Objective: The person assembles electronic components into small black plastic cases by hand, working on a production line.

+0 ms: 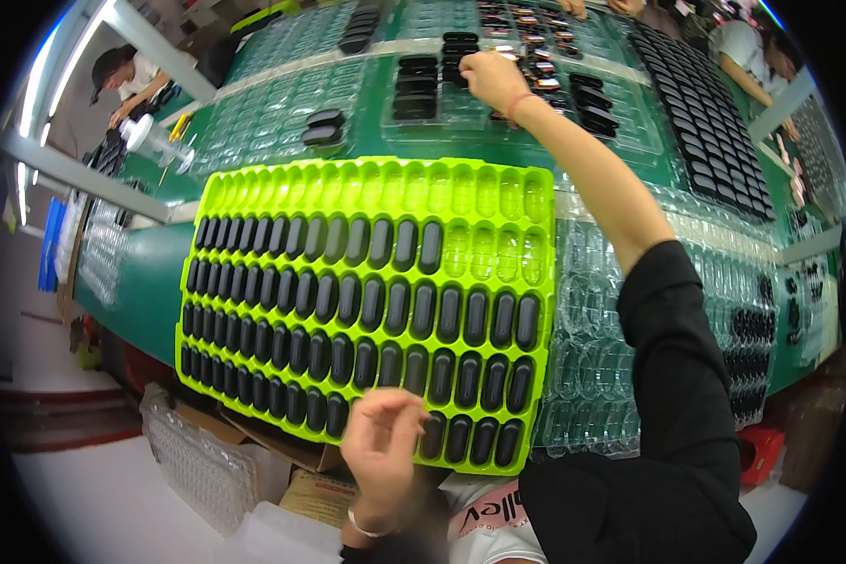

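Note:
A bright green tray [547,282] lies before me, its pockets in rows. Black oval pieces [449,313] stand in most of them, while the farthest row and the right end of the second hold none. Over the tray's near edge, my left hand [383,442] is curled, thumb and fingertips together; whatever they pinch, if anything, is hidden. My right arm stretches beyond the tray. There my right hand [496,83] has its fingers closed at a stack of black oval pieces [460,45]; its grip is hidden. More black pieces [416,89] sit beside it in a clear plastic tray.
Clear blister trays [592,367] lie right of the green tray. Two black pieces [323,127] rest beyond it on the green tabletop [146,268]. A long panel of black ovals [705,122] lies far right. Co-workers [132,80] sit at the sides; cardboard boxes [254,446] stand below.

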`<state>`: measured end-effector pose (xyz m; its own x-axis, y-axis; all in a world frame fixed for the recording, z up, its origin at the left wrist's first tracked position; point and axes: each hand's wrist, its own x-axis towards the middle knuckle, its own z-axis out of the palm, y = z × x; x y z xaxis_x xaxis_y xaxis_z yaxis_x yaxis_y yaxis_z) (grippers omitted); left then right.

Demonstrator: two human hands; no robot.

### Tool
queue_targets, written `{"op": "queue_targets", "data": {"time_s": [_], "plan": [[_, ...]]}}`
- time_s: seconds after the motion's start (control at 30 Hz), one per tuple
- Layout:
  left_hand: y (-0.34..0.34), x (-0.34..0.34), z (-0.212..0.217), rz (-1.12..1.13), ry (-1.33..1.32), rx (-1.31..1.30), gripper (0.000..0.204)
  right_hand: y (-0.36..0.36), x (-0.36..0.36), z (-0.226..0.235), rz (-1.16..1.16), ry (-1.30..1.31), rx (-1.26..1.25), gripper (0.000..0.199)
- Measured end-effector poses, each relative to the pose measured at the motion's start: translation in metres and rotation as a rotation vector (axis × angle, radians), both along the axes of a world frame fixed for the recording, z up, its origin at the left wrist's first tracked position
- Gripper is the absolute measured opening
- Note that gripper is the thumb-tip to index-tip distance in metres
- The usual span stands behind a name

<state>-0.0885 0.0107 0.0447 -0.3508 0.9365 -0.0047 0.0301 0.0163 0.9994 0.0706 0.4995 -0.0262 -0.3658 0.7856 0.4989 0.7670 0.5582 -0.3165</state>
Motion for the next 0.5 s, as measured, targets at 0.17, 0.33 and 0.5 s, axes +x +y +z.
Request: {"op": "queue_targets", "data": {"time_s": [0.17,0.33,0.5], "plan": [[0.100,-0.122,-0.015,0.275,0.805,0.168,0.001,-0.104,0.053,0.031,0.207,0.091,0.013,0.016],[0.190,-0.313,-0.045,0.544,1.483,0.113,0.011,-0.276,0.117,0.069,0.255,0.229,-0.521,0.012],[0.257,-0.406,-0.081,0.342,1.582,-0.409,0.022,-0.387,0.181,0.073,0.023,0.283,-0.476,0.011]]}}
